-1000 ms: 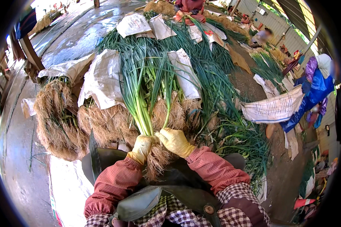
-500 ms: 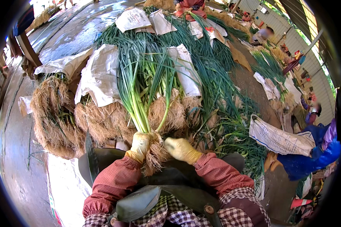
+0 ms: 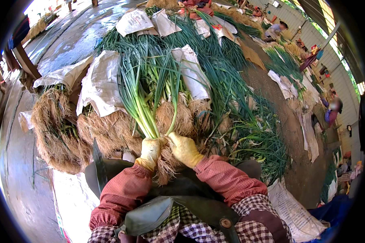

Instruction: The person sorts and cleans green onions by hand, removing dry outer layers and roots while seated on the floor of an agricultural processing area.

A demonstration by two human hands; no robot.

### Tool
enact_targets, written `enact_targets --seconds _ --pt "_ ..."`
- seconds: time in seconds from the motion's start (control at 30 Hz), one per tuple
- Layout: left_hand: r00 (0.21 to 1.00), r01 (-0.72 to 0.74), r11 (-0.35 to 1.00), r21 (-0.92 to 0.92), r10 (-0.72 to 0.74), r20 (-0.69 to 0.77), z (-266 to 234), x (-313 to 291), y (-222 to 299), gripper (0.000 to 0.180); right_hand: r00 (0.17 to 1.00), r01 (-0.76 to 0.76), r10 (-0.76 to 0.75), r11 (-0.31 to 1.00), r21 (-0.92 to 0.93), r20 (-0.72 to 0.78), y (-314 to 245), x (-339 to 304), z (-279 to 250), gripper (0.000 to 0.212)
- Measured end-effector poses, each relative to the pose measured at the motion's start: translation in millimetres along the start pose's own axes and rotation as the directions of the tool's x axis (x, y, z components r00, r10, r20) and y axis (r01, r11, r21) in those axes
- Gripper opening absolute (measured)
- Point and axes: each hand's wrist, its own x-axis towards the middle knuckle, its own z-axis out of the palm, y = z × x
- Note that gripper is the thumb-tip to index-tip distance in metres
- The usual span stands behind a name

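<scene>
A: Which hand bears the bunch of green onions (image 3: 144,115)?

B: The left hand (image 3: 151,151), in a yellow glove, wrapped firmly around the pale stem bases. The bunch lies at centre, its leaves fanned away from the body and its root tuft (image 3: 166,167) hanging below the grip.

A: And the right hand (image 3: 184,150)?

B: Likewise gloved, with curled fingers, set against the stem bases just beside the left. An outer stalk (image 3: 174,115) diverges from the rest and runs down to it; whether the fingers pinch this stalk or merely touch it cannot be told.

A: The surroundings?

B: To the left, rooted bundles (image 3: 107,130) partly covered by a white sack (image 3: 101,81); to the right, a tangled heap of loose green onions (image 3: 257,150).

A: Where might the arrangement fail?

B: Chiefly at the outer stalk, which could snap or slip free if tugged sideways. A slackened left grip could let the stems splay. The root fibres look matted, so pulling one stem might drag its neighbours askew. Leaves overlapping the bundles behind could catch and tear under a sharp lift.
</scene>
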Motion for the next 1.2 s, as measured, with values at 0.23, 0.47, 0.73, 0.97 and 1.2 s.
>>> enact_targets --seconds 0.23,0.47,0.73,0.97,1.2 --pt "0.999 0.013 1.0 0.027 -0.014 0.04 13 1 6 0.01 0.954 -0.003 -0.062 0.977 0.215 0.294 3 -68 -73 0.012" --pt "0.949 0.267 0.909 -0.321 -0.19 0.251 11 -9 4 0.015 0.759 -0.651 0.391 0.471 0.596 0.52 58 -6 -62 0.055" --pt "0.912 0.297 0.917 -0.265 -0.19 0.363 -20 -29 30 0.01 0.963 -0.256 0.117 0.686 0.681 0.244 19 35 18 0.032" --pt "0.762 0.105 0.905 -0.411 0.193 0.619 -29 -49 51 0.029 0.954 -0.151 0.3 0.475 0.867 0.002 66 196 -43 0.071" --pt "0.978 0.168 0.903 -0.396 -0.102 0.181 -23 -24 63 0.026 0.718 -0.69 0.678 0.724 0.028 0.158 112 161 -25 0.054"
